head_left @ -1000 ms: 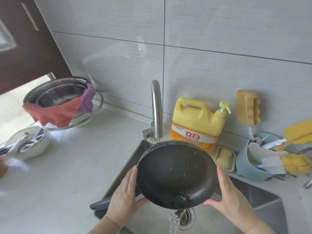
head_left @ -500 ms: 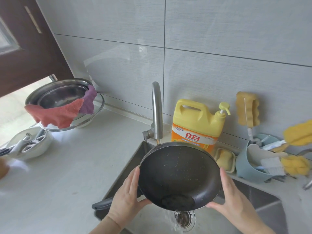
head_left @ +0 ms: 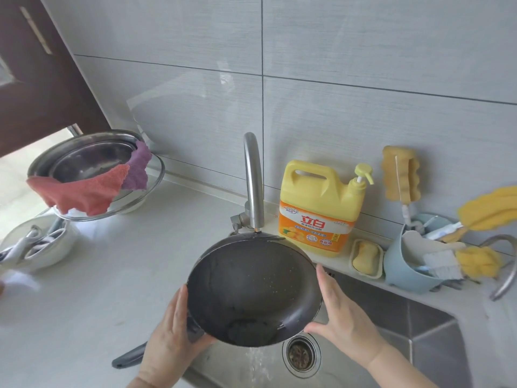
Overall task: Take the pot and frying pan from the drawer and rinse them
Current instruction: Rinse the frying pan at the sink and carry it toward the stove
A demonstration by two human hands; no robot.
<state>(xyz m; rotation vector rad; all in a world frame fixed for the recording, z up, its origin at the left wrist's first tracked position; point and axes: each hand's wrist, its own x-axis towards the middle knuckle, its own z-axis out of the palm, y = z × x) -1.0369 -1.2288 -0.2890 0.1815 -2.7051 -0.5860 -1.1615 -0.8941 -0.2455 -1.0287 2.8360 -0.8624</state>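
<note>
pan stage: round black non-stick frying pan (head_left: 253, 289) tilting over steel sink (head_left: 419, 326), water pouring off its lip — rinse underway | L hand (head_left: 170, 340) + R hand (head_left: 342, 323) cradling rim, fingers mostly straight | pot: not in view — prob. left to do

- Left hand (head_left: 170, 336) is raised from the lower edge of the view, palm turned inward, fingers (head_left: 179, 301) straight and pointing up, thumb reaching sideways.
- Right hand (head_left: 342, 322) mirrors it opposite, fingers straight, thumb stretched toward the left hand; its forearm runs off to the lower right.
</note>
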